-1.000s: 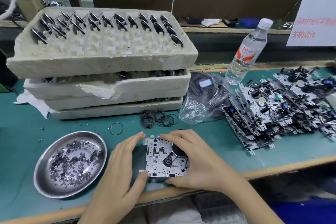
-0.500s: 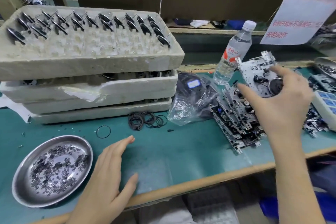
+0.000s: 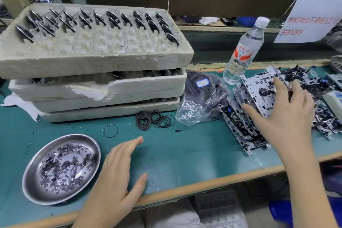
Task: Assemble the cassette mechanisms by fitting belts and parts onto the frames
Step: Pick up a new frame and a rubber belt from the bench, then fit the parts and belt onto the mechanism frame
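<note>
My right hand (image 3: 285, 116) holds a silver cassette frame (image 3: 259, 89) by its edges, thumb low on the left and forefinger at the top, with the frame lying on the pile of frames (image 3: 240, 127) at the right. My left hand (image 3: 118, 172) hovers flat and empty over the green table near the front edge. Black rubber belts (image 3: 153, 119) lie in a loose heap in front of the foam trays, and one single belt (image 3: 111, 131) lies apart to their left.
Stacked foam trays (image 3: 96, 61) fill the back left, the top one holding rows of flywheels (image 3: 111, 20). A steel dish (image 3: 92, 146) of small washers sits at the front left. A water bottle (image 3: 242, 50) and a plastic bag (image 3: 199, 98) stand by the pile.
My right hand lifted the frame off the table front, carried it right and lowered it onto the pile. My left hand let go and stayed near the front edge.
</note>
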Demonstrator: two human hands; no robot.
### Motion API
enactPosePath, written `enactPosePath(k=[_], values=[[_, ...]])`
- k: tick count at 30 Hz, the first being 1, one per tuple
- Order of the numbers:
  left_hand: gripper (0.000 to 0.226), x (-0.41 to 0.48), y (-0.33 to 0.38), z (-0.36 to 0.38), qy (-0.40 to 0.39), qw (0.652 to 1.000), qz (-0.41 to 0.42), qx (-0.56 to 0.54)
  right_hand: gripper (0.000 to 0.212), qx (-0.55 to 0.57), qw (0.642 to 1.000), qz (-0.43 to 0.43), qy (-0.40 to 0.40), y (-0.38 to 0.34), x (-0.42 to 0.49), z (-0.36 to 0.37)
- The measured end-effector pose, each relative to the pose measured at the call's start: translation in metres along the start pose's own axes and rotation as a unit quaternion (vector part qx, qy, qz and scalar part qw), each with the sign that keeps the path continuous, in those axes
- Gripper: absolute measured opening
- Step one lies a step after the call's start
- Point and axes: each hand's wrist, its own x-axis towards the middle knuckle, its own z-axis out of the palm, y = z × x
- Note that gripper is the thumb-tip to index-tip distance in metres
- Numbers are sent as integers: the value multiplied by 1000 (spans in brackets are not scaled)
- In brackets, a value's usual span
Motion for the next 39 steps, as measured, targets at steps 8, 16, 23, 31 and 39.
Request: enactPosePath(k=[8,16,23,31,39], values=[[65,1,-3,2,0,1000,7,1,93,-164,957,-220,93,-28,-55,34],[65,2,-7,4,1,1000,14,5,71,-281,947,-142,61,-12,-54,60],[66,2,-7,5,1,1000,13,5,85,-276,951,-131,53,-1,-51,59],[66,3,-6,4,10,1000,25,7,83,-275,951,-136,37,10,-36,59],[67,3,-7,4,8,1000,27,14,87,-257,959,-122,19,21,-18,61]])
